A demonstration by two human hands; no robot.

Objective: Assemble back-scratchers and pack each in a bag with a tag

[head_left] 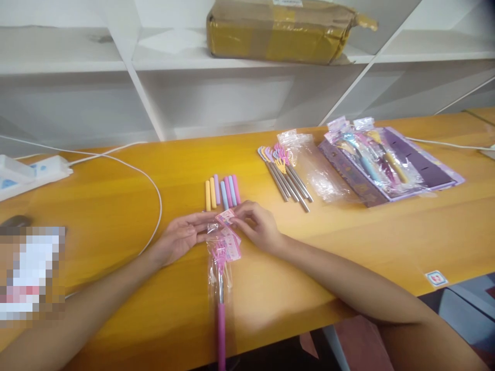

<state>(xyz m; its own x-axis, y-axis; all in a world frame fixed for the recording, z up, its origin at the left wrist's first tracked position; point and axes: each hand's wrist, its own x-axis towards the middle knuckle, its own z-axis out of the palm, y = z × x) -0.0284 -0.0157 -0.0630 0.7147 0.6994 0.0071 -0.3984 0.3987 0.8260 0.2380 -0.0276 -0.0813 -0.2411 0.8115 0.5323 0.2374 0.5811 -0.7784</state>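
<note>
A pink back scratcher in a clear plastic sleeve [220, 288] lies on the yellow table [116, 206], handle toward me. My right hand [257, 224] pinches the pink label card at the sleeve's top. My left hand [181, 237] lies palm up beside it, fingers stretched under the top of the sleeve. Just beyond my hands lie several pastel handle grips [222, 191] in a row.
Several metal scratchers with coloured heads [284, 172] and empty clear sleeves [315, 165] lie to the right. A purple display box with packaged scratchers [390, 165] stands further right. A white power strip [31, 172] and cable [154, 196] are at left. A cardboard parcel [282, 31] sits on the shelf.
</note>
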